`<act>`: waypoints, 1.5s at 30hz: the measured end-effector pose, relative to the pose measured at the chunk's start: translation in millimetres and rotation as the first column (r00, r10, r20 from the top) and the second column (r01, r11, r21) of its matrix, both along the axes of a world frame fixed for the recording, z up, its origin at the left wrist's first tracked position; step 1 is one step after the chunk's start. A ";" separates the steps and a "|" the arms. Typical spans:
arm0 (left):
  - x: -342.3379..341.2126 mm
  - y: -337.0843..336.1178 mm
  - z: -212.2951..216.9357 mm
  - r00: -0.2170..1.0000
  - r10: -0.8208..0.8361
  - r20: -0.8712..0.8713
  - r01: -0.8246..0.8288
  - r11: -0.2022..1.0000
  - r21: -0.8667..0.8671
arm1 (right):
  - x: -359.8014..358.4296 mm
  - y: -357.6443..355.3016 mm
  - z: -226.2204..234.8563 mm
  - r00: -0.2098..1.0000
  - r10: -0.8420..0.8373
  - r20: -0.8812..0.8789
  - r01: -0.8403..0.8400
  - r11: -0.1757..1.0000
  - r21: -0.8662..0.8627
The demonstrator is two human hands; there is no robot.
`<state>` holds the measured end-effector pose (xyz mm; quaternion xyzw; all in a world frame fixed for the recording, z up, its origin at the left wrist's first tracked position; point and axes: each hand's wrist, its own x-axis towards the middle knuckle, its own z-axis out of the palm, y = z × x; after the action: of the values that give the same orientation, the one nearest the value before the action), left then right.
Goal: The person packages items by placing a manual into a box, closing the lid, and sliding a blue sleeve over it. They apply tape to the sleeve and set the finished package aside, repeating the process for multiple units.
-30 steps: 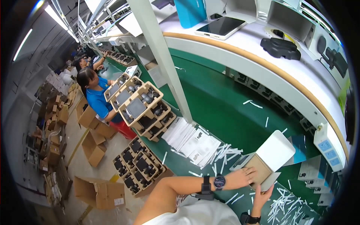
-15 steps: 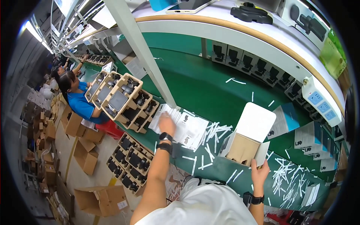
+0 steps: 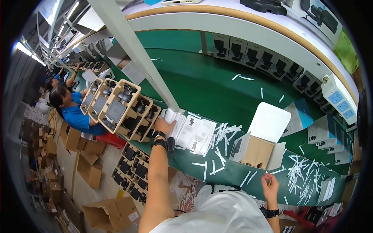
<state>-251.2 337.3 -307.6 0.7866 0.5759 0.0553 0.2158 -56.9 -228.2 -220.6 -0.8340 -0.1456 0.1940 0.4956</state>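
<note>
Left hand (image 3: 164, 125) stretched out, palm down, fingers spread flat on stack of leaflets (image 3: 189, 131) at near edge of green table (image 3: 206, 89). Right hand (image 3: 269, 185) at near edge, fingers curled; whether it pinches anything, cannot tell. Open box (image 3: 259, 145) between hands, lid up. White strips (image 3: 224, 134) scattered beside leaflets.

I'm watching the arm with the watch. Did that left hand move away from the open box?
Yes. The left hand left the open white cardboard box and went left along the green belt to the stack of white printed leaflets.
</note>
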 end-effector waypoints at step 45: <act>73.4 -157.9 -5.8 0.910 -0.405 -0.089 0.390 0.766 0.511 | -5.2 -27.2 -43.7 0.999 0.032 -0.033 -0.033 0.999 -0.013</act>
<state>-177.9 179.4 -313.4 0.9182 0.3570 0.1714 0.0105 -62.1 -255.4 -264.3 -0.8316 -0.1496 0.2166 0.4890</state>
